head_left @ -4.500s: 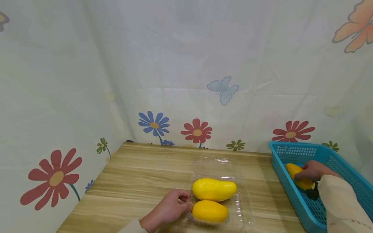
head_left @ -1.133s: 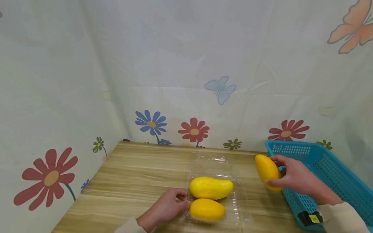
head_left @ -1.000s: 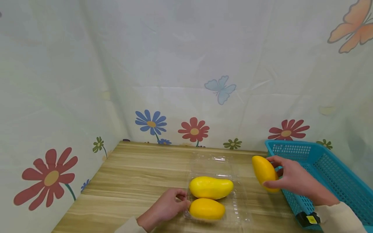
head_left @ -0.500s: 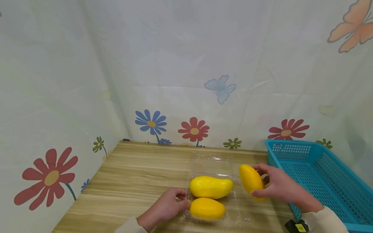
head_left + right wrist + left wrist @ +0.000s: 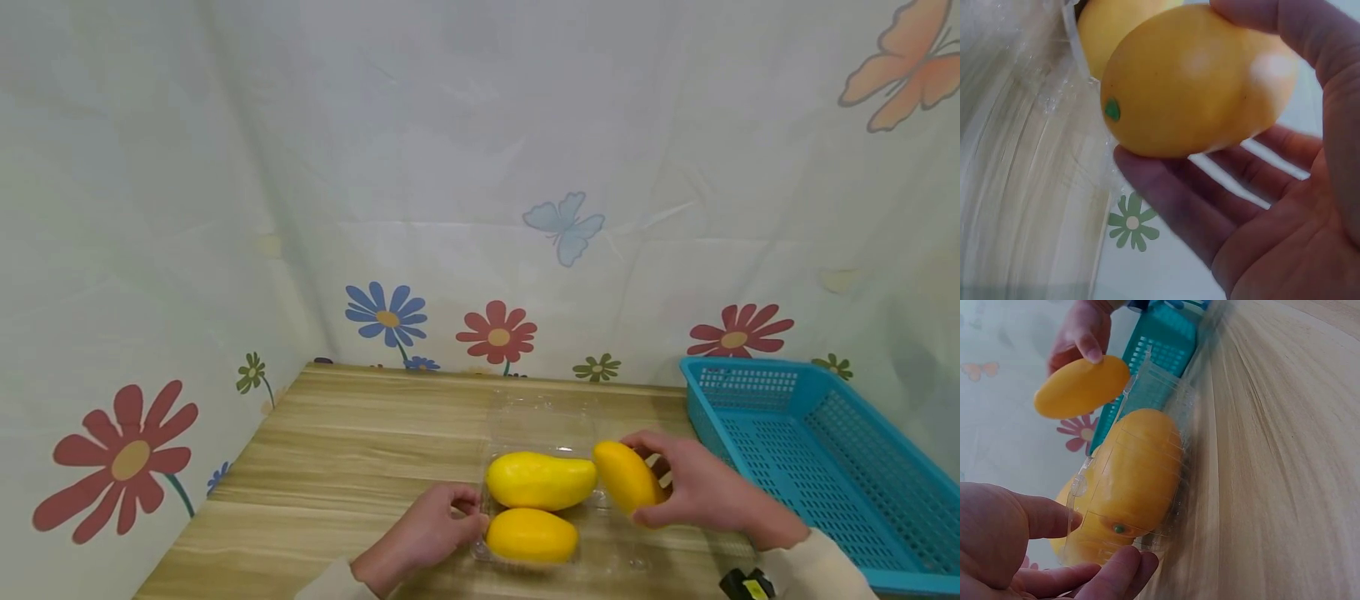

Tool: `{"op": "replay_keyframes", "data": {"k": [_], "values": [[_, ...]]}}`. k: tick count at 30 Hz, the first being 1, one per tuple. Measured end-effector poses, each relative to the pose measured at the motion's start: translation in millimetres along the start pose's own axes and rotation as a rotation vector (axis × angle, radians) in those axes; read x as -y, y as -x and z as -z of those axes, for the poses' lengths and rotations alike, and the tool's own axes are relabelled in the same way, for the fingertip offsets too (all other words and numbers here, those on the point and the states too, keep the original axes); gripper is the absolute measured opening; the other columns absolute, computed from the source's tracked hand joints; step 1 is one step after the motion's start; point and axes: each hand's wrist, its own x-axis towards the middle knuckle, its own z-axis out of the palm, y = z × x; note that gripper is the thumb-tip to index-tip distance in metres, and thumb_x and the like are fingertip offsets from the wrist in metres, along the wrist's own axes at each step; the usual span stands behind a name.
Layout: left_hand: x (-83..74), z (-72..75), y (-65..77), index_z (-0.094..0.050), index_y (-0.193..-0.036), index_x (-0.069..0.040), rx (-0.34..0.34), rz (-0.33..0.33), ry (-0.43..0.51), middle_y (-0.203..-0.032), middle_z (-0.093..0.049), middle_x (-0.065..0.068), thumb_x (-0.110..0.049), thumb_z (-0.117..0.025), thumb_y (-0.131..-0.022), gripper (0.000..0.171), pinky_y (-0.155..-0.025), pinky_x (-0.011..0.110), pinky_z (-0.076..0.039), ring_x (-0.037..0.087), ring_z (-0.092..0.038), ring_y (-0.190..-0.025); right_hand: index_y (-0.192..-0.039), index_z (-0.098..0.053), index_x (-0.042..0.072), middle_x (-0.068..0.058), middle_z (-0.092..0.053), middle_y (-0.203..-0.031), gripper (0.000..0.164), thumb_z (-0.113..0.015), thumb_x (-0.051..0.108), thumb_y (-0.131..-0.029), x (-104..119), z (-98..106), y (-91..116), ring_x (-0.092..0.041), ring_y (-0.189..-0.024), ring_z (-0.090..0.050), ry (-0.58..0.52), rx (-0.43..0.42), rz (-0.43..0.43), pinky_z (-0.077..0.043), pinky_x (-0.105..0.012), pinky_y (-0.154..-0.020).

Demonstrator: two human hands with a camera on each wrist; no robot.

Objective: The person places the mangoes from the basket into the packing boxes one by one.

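Observation:
In the head view, a clear plastic clamshell box (image 5: 551, 423) lies with its lid folded back, holding two yellow mangoes: a longer one (image 5: 540, 481) behind and a shorter, more orange one (image 5: 532, 536) in front. My left hand (image 5: 429, 527) pinches the box's left wall; the left wrist view has the thumb (image 5: 1054, 517) on its upper edge and fingers along the outside. My right hand (image 5: 701, 485) grips a third mango (image 5: 626, 477), tilted and raised over the box's right side. Its green stem end (image 5: 1112, 109) shows in the right wrist view.
A blue perforated plastic basket (image 5: 712, 425) stands at the right of the wooden table (image 5: 360, 442), with nothing visible in it. A white curtain (image 5: 420, 125) printed with flowers and butterflies hangs behind and at the left. A black device (image 5: 747, 585) sits at my right wrist.
My right hand has lifted the third mango out of the basket and carried it left to the box. The left hand has kept its place at the box's edge.

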Motion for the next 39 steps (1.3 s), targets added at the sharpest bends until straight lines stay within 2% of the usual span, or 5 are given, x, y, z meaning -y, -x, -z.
{"op": "replay_keyframes", "data": {"k": [6, 11, 17, 24, 39], "values": [[0.4, -0.5, 0.0, -0.065, -0.122, 0.006, -0.006, 0.013, 0.000, -0.109, -0.068, 0.009, -0.020, -0.071, -0.094, 0.038, -0.078, 0.035, -0.056, 0.021, -0.064, -0.097, -0.138, -0.056, 0.021, 0.007, -0.064, -0.123, 0.071, -0.090, 0.031, -0.076, 12, -5, -2, -0.018, -0.102, -0.060, 0.039, 0.071, 0.067, -0.058, -0.023, -0.079], [-0.7, -0.6, 0.6, -0.065, -0.122, 0.006, -0.005, 0.016, 0.001, -0.109, -0.067, 0.010, -0.020, -0.071, -0.094, 0.039, -0.079, 0.036, -0.056, 0.022, -0.064, -0.098, -0.136, -0.058, 0.029, 0.017, -0.062, -0.126, 0.071, -0.091, 0.030, -0.074, 17, -11, -6, -0.008, -0.104, -0.059, 0.235, 0.066, 0.146, -0.058, -0.025, -0.088], [-0.2, -0.5, 0.7, -0.065, -0.122, 0.007, -0.003, 0.011, 0.002, -0.109, -0.068, 0.010, -0.019, -0.071, -0.094, 0.039, -0.079, 0.035, -0.056, 0.021, -0.064, -0.097, -0.135, -0.059, 0.034, 0.015, -0.061, -0.130, 0.071, -0.091, 0.020, -0.073, 21, -17, -13, -0.009, -0.110, -0.060, 0.394, 0.122, 0.229, -0.059, -0.035, -0.095], [-0.1, -1.2, 0.3, -0.065, -0.123, 0.007, -0.005, 0.008, 0.011, -0.109, -0.068, 0.010, -0.019, -0.071, -0.094, 0.039, -0.078, 0.035, -0.057, 0.021, -0.065, -0.096, -0.132, -0.061, 0.038, 0.012, -0.063, -0.131, 0.073, -0.091, 0.011, -0.071, 25, -22, -17, -0.013, -0.115, -0.060, 0.456, 0.178, 0.291, -0.058, -0.042, -0.099], [1.4, -0.3, 0.8, -0.065, -0.122, 0.007, -0.004, -0.003, -0.010, -0.109, -0.067, 0.011, -0.019, -0.070, -0.095, 0.038, -0.077, 0.034, -0.057, 0.021, -0.064, -0.096, -0.130, -0.066, 0.039, 0.012, -0.064, -0.125, 0.077, -0.087, -0.005, -0.071, 26, -34, -18, -0.013, -0.111, -0.057, 0.554, 0.202, 0.320, -0.058, -0.040, -0.098]]}}
